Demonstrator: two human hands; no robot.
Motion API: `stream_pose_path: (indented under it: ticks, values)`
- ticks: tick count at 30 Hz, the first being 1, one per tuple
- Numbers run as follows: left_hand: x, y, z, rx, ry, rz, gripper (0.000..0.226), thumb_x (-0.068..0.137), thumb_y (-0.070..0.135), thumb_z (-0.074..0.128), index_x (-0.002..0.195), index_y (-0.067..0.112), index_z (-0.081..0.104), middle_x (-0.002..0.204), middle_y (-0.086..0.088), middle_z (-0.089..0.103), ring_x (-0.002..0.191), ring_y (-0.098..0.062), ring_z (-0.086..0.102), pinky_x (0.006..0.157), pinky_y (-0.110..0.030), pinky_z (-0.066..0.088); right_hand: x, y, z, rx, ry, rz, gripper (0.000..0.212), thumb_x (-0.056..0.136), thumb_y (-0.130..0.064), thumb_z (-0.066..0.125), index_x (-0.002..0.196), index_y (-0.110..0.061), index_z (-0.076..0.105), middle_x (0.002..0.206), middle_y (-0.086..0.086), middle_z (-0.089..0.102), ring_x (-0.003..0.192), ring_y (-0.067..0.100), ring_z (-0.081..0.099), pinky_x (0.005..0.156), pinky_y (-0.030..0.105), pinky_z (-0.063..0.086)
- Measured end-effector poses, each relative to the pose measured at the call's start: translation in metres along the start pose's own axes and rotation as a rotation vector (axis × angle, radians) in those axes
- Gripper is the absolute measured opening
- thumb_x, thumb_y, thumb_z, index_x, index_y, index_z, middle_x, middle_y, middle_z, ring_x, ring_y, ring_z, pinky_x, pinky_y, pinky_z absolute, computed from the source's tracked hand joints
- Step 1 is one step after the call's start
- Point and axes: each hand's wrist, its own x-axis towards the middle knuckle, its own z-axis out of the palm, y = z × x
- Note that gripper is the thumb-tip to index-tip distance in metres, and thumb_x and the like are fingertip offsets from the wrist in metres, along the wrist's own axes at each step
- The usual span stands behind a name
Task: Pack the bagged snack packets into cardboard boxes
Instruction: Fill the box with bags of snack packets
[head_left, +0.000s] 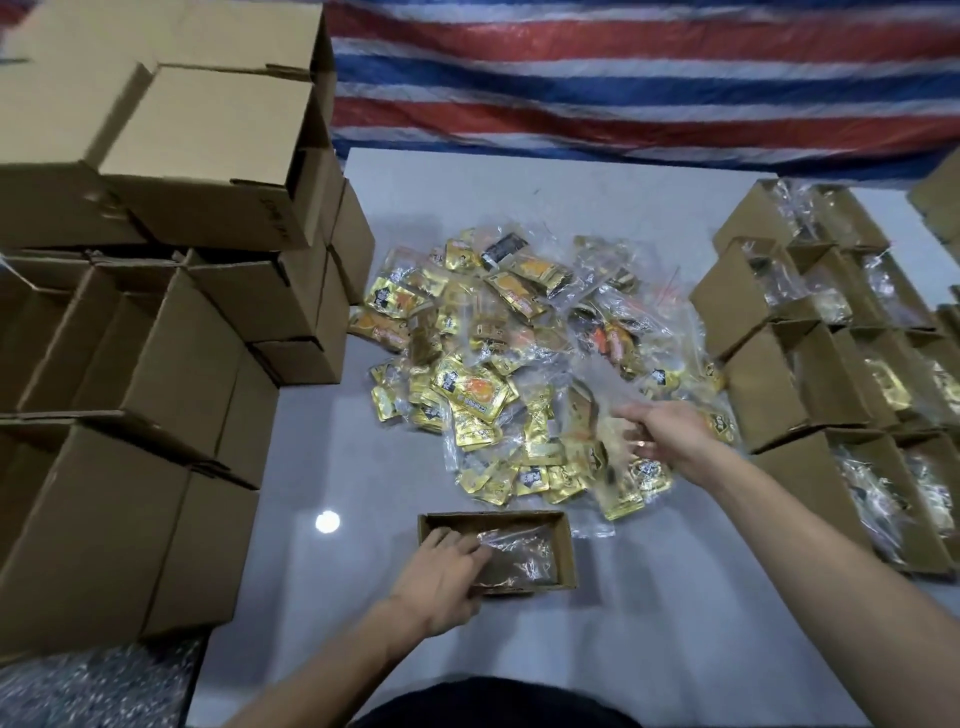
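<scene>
A small open cardboard box (566, 545) sits on the grey table in front of me, with a clear bag of snack packets (519, 551) lying inside. My left hand (441, 577) rests on the box's left side, fingers straight and reaching in onto the bag. A heap of clear bags holding gold and orange snack packets (498, 364) covers the table's middle. My right hand (660, 431) stretches over the heap's near right part, blurred by motion; whether it holds a bag is unclear.
Stacks of closed cardboard boxes (156, 291) tower along the left. Rows of open boxes filled with bagged packets (831, 364) line the right edge. A striped red, white and blue tarp (623, 78) hangs behind the table (649, 623).
</scene>
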Motion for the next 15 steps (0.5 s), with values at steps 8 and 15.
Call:
stream_pose_path:
  ticks: [8, 15]
  values:
    - [-0.029, -0.005, 0.002, 0.056, 0.290, 0.052, 0.021, 0.062, 0.048, 0.069, 0.071, 0.029, 0.070, 0.079, 0.012, 0.063, 0.087, -0.017, 0.063, 0.106, -0.034, 0.035, -0.051, -0.033, 0.014, -0.108, -0.068, -0.312, 0.024, 0.094, -0.023, 0.064, 0.076, -0.028, 0.079, 0.104, -0.004, 0.074, 0.096, 0.018, 0.069, 0.076, 0.037, 0.056]
    - [-0.036, -0.008, -0.004, 0.041, 0.400, 0.006, 0.021, 0.060, 0.050, 0.079, 0.066, 0.032, 0.069, 0.076, 0.014, 0.058, 0.086, -0.014, 0.062, 0.103, -0.037, 0.045, -0.091, -0.059, 0.029, 0.012, -0.339, -0.367, 0.018, 0.105, -0.017, 0.044, 0.097, -0.011, 0.059, 0.103, 0.017, 0.075, 0.096, 0.036, 0.073, 0.083, 0.048, 0.057]
